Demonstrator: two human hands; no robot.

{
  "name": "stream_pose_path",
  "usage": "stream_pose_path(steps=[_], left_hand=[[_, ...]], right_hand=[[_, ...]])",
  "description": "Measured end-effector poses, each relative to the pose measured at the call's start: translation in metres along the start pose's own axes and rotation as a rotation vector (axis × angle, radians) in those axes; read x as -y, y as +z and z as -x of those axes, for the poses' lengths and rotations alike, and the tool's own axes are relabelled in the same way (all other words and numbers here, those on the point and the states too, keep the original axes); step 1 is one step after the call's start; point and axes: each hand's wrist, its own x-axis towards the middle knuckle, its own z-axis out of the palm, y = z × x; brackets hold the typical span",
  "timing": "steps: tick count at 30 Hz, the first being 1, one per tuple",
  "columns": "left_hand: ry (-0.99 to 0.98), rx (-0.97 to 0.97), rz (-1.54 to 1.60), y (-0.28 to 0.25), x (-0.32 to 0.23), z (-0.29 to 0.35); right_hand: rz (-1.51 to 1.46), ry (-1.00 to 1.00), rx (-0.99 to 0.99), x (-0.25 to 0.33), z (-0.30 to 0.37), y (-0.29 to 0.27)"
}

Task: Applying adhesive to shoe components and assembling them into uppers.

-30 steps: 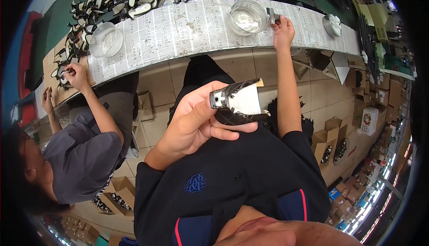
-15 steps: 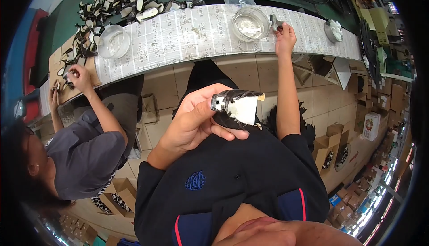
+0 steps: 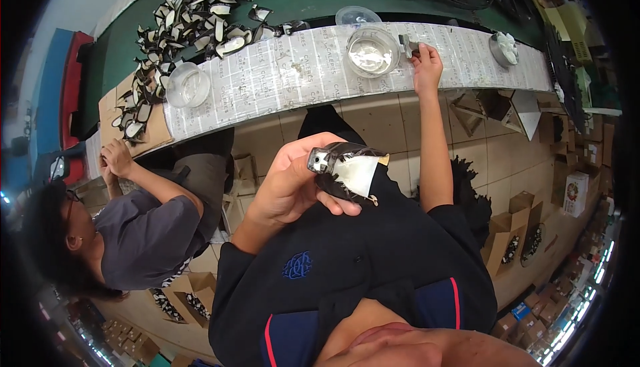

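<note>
My left hand [image 3: 283, 184] is closed round a black shoe upper [image 3: 333, 184] with a white lining, held in front of my chest. The thumb presses near its narrow end, and the wide end faces right. Farther off, over the worktable, my right hand [image 3: 427, 72] pinches a small flat grey brush [image 3: 405, 46] between thumb and fingers. Its head is beside the rim of a clear plastic bowl [image 3: 352, 64] that seems to hold a little liquid.
Printed paper [image 3: 267, 77] covers the table's near strip. Beyond it lies a heap of black-and-white shoe pieces [image 3: 200, 17] on green. Another clear tub [image 3: 189, 86] stands left, a metal cup [image 3: 503, 50] right. A co-worker [image 3: 147, 227] sits at left; cardboard boxes [image 3: 510, 227] stand on the floor.
The whole view has shifted slightly. Both my hands keep their holds, with the brush still beside the bowl. The co-worker's hands have drawn together at the table's edge.
</note>
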Motion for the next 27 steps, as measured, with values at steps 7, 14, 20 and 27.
stream_pose_path(steps=[7, 14, 20, 27], left_hand=[[0.008, -0.170, -0.243, -0.036, 0.003, -0.057], [0.691, -0.222, -0.735, -0.017, -0.053, -0.202], [1.289, -0.136, -1.862, 0.024, -0.107, -0.395], [0.741, -0.497, -2.471, -0.187, -0.145, -0.388]], right_hand=[[0.083, -0.047, -0.024, 0.003, 0.001, -0.004], [0.242, -0.109, -0.011, 0.020, 0.012, 0.004], [0.281, -0.194, -0.081, 0.021, 0.009, -0.001], [0.262, -0.199, -0.061, 0.005, 0.007, 0.009]])
